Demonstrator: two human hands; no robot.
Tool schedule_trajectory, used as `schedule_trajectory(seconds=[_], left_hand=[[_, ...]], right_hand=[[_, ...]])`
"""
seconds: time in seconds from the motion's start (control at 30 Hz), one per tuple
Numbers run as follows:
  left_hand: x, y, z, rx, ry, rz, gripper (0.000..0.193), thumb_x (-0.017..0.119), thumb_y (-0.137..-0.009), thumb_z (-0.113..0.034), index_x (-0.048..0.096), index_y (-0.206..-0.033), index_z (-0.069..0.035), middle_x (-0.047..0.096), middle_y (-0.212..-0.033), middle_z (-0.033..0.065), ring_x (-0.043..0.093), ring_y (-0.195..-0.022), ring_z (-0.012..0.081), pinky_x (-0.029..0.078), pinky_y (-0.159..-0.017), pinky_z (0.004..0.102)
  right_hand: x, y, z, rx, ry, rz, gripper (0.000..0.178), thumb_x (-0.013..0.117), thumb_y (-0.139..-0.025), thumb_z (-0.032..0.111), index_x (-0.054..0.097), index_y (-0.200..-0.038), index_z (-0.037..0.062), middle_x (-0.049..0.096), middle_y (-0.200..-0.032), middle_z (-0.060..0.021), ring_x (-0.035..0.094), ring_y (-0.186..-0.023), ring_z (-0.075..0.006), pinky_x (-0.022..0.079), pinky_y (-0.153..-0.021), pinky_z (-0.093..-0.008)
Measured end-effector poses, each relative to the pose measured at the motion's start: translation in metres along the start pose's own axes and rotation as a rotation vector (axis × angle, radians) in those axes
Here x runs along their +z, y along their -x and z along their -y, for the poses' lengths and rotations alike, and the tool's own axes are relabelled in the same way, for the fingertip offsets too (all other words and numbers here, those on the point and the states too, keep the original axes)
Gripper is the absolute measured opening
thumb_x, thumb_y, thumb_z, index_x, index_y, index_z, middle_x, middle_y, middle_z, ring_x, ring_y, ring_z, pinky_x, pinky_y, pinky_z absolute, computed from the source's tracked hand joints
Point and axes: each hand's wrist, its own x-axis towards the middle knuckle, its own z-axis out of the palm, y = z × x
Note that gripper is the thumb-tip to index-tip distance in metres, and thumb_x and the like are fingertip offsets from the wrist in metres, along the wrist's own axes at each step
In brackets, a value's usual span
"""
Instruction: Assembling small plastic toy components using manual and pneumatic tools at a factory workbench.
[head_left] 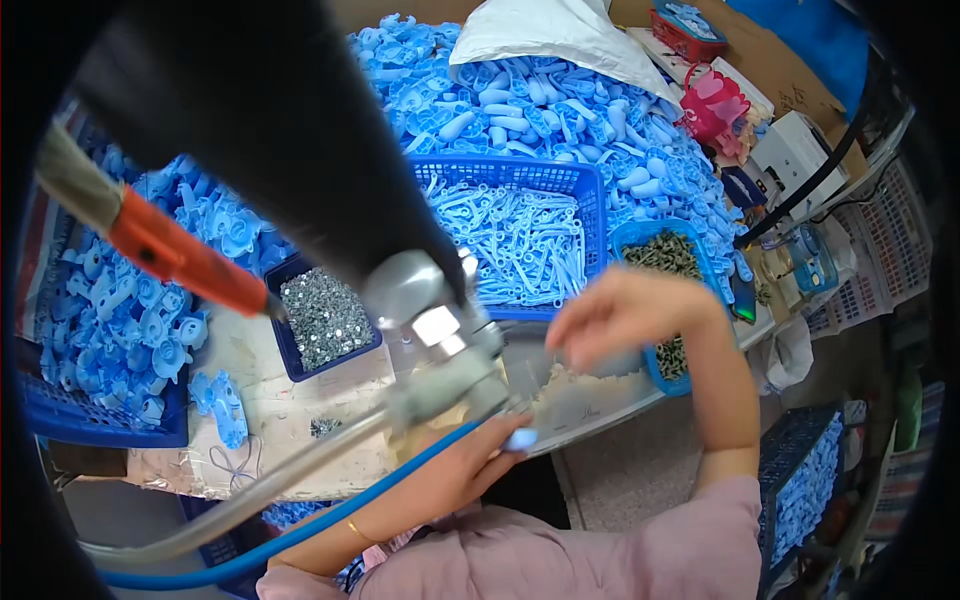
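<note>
Light-blue plastic piece sits at the left hand's fingertips, below the metal machine head, near the table edge. Left hand pinches it, forearm angling up from lower left along the blue hose. Right hand: elbow bent, forearm raised, wrist bent, fingers curled leftward, near the blue tray of screws; blurred, can't tell whether it grips anything.
</note>
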Motion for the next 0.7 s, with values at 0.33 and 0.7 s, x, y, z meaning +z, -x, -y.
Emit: schedule_trajectory(seconds=[0.33,0.7], left_hand=[[-0.02,0.03,0.006,-0.196,0.039,-0.041,0.03,0.078,-0.085,-0.018,0.069,-0.112,-0.009,0.063,-0.075,0.0087,0.06,-0.062,0.0206,0.048,-0.058,0.0323],[-0.018,0.027,0.01,-0.245,0.052,0.021,0.029,0.074,-0.089,-0.024,0.069,-0.113,-0.008,0.064,-0.075,0.0105,0.064,-0.066,0.0254,0.049,-0.061,0.0365]], right_hand=[[-0.187,-0.058,-0.15,0.256,0.927,-1.198,0.021,0.062,-0.09,0.008,0.07,-0.109,0.0084,0.069,-0.115,-0.0136,0.064,-0.108,-0.0326,0.052,-0.091,-0.0423],[-0.202,-0.081,-0.175,0.474,1.308,-0.993,0.035,0.071,-0.086,0.024,0.069,-0.119,0.0121,0.062,-0.125,-0.0111,0.054,-0.12,-0.0338,0.05,-0.093,-0.0462]])
